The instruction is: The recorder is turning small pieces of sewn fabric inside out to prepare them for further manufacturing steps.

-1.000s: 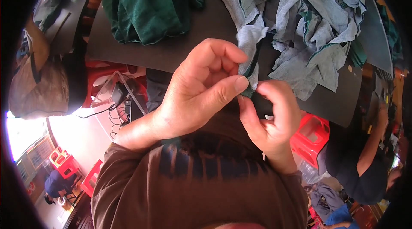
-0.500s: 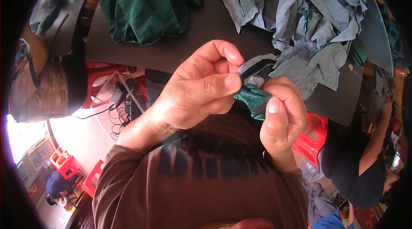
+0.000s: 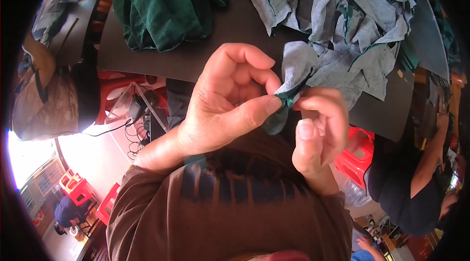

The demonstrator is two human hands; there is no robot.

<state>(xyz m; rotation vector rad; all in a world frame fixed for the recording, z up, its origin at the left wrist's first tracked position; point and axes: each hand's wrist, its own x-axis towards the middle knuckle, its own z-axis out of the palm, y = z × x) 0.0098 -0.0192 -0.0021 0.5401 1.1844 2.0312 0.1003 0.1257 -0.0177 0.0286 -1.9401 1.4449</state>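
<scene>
Both hands are up close here, pinching one small scrap of cloth (image 3: 293,77), grey with a green edge. Left hand (image 3: 223,109) has its grip closed on the scrap between thumb and forefinger, right hand (image 3: 318,131) closes on the same green edge from the other side, thumb sticking up. The scrap is held in the air just above the near edge of the dark table (image 3: 230,31). Further back on the table sits a big heap of grey rags (image 3: 352,21) and a folded green cloth (image 3: 161,6). Another person's arm (image 3: 431,153) shows at the right.
</scene>
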